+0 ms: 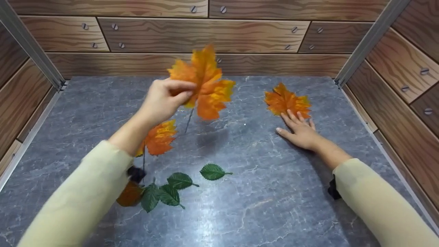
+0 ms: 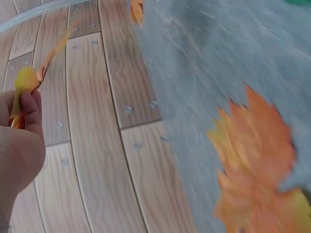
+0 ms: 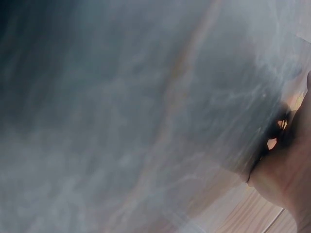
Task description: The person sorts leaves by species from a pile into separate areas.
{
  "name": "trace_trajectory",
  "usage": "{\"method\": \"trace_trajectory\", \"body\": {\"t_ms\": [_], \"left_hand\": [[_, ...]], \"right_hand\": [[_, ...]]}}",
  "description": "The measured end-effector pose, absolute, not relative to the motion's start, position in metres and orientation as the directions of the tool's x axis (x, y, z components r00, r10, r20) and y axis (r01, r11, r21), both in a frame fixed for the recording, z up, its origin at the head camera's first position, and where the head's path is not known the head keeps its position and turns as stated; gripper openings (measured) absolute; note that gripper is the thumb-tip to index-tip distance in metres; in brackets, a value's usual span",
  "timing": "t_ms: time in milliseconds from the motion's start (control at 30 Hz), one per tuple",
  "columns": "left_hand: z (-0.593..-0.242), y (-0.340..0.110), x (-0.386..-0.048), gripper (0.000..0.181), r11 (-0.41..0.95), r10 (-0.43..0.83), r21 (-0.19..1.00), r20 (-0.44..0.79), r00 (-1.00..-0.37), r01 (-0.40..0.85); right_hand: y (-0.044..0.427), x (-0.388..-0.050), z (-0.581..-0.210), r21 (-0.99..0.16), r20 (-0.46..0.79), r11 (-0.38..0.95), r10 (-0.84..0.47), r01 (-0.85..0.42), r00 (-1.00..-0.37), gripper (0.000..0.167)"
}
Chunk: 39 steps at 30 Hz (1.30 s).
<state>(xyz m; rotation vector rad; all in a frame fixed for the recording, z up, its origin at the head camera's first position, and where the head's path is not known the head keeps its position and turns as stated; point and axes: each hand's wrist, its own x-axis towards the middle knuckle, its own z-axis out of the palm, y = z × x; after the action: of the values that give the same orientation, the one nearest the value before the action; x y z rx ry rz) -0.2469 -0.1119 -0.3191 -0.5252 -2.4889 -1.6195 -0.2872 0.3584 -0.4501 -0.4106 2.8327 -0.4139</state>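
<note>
My left hand (image 1: 168, 97) pinches an orange and yellow artificial maple leaf (image 1: 209, 85) between thumb and fingers, raised above the table with its thin dark stem hanging down. In the left wrist view the same hand (image 2: 22, 131) shows that leaf nearly edge-on. My right hand (image 1: 300, 132) lies with fingers spread, its fingertips at the lower edge of a second maple leaf (image 1: 286, 101) on the table at the right. Another maple leaf (image 1: 161, 139) lies below my left forearm, partly covered by it. The right wrist view is blurred, with the hand (image 3: 286, 170) at its edge.
Several green leaves (image 1: 180, 180) with short stems lie at the front left and centre of the grey marbled table (image 1: 260, 206). A brownish-orange leaf (image 1: 129, 195) sits beside them, partly behind my left sleeve. Wood-patterned walls (image 1: 202, 34) and metal posts (image 1: 368, 41) enclose the table.
</note>
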Motion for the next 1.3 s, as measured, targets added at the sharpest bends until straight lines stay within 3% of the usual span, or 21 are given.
{"method": "trace_trajectory", "body": {"t_ms": [333, 600, 967, 1300], "left_hand": [[-0.337, -0.043, -0.293, 0.035, 0.133, 0.189, 0.961, 0.217, -0.958, 0.244], [-0.379, 0.005, -0.315, 0.044, -0.067, 0.166, 0.997, 0.041, -0.985, 0.030], [-0.422, 0.031, -0.327, 0.053, 0.091, 0.224, 0.988, -0.144, -0.964, -0.126], [-0.434, 0.037, -0.330, 0.057, 0.165, 0.265, 0.966, -0.240, -0.934, -0.201]], "right_hand": [[0.359, -0.288, -0.455, -0.316, -0.196, 0.919, -0.305, -0.235, -0.932, 0.086], [0.359, -0.286, -0.457, -0.316, -0.209, 0.921, -0.301, -0.226, -0.931, 0.087], [0.358, -0.287, -0.453, -0.305, -0.200, 0.925, -0.295, -0.227, -0.934, 0.087], [0.359, -0.286, -0.453, -0.304, -0.193, 0.926, -0.291, -0.224, -0.937, 0.086]]}}
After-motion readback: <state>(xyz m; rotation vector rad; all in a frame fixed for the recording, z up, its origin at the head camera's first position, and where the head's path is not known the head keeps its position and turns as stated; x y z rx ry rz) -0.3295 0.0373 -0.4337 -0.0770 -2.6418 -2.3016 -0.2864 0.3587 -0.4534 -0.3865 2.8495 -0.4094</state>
